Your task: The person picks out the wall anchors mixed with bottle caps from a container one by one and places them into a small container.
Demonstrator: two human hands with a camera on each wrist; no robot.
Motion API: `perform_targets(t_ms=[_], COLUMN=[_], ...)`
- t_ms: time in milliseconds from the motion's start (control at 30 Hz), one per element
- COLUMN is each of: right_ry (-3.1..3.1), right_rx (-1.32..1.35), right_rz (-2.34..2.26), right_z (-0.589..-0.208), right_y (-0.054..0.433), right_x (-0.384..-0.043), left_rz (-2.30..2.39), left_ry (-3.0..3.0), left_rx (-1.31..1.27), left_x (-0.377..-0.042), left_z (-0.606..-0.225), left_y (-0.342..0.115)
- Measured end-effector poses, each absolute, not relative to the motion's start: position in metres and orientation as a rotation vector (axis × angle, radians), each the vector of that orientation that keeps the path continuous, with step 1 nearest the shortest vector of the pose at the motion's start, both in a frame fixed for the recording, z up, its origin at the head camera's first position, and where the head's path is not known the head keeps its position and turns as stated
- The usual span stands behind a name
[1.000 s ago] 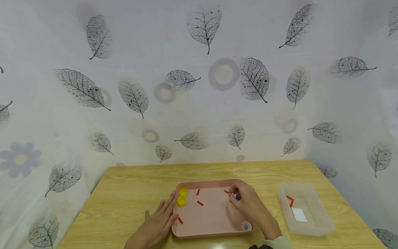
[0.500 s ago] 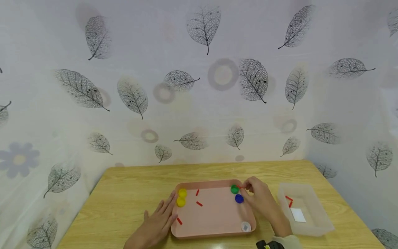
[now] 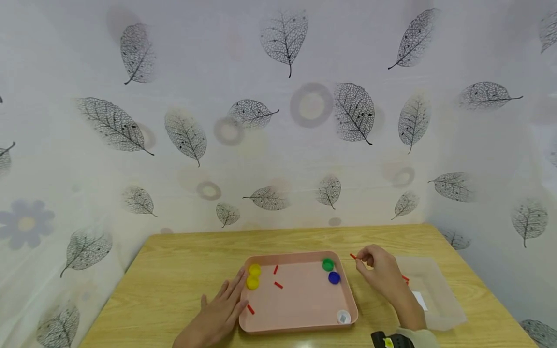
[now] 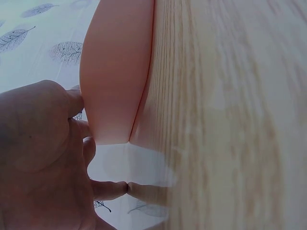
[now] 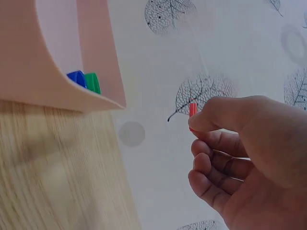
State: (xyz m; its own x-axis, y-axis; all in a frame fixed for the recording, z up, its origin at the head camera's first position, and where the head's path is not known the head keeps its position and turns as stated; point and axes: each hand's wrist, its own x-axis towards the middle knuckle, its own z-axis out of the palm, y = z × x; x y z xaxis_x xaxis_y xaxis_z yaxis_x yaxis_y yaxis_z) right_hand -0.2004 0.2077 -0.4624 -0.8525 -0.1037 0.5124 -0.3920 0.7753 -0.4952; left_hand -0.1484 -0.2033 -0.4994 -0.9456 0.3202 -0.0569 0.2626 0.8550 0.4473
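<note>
My right hand [image 3: 384,275] pinches a small red stick [image 3: 353,255] between thumb and forefinger, held above the table between the pink tray [image 3: 304,304] and the translucent bin [image 3: 448,314]. In the right wrist view, the red stick [image 5: 193,110] points up from the fingertips, while the other fingers curl loosely. My left hand [image 3: 217,309] rests with straight fingers against the tray's left side. Several red sticks [image 3: 278,285] lie in the tray. Two yellow round caps [image 3: 253,282] sit at its left, a green cap [image 3: 328,264] and a blue cap [image 3: 334,277] at its right.
A small clear round piece [image 3: 344,317] lies in the tray's near right corner. Inside the bin are red sticks [image 3: 405,279] and a white card [image 3: 420,300], partly hidden by my right arm. Leaf-patterned fabric [image 3: 278,145] hangs behind the wooden table [image 3: 196,261].
Holding the red stick, my right hand has moved right, from over the tray to the table beside the bin. The green cap has come into full view. My left hand stays put.
</note>
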Motion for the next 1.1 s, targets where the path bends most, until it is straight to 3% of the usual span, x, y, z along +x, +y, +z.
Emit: perform_targets(t_ms=[1100], right_ry=[-2.630], right_rx=[0.010], right_rz=[0.814], right_z=[-0.458], right_y=[0.292], right_x=[-0.184], left_rz=[0.679], left_ry=[2.920], left_rx=[0.463], left_x=[-0.147], left_z=[-0.500], left_y=[-0.204])
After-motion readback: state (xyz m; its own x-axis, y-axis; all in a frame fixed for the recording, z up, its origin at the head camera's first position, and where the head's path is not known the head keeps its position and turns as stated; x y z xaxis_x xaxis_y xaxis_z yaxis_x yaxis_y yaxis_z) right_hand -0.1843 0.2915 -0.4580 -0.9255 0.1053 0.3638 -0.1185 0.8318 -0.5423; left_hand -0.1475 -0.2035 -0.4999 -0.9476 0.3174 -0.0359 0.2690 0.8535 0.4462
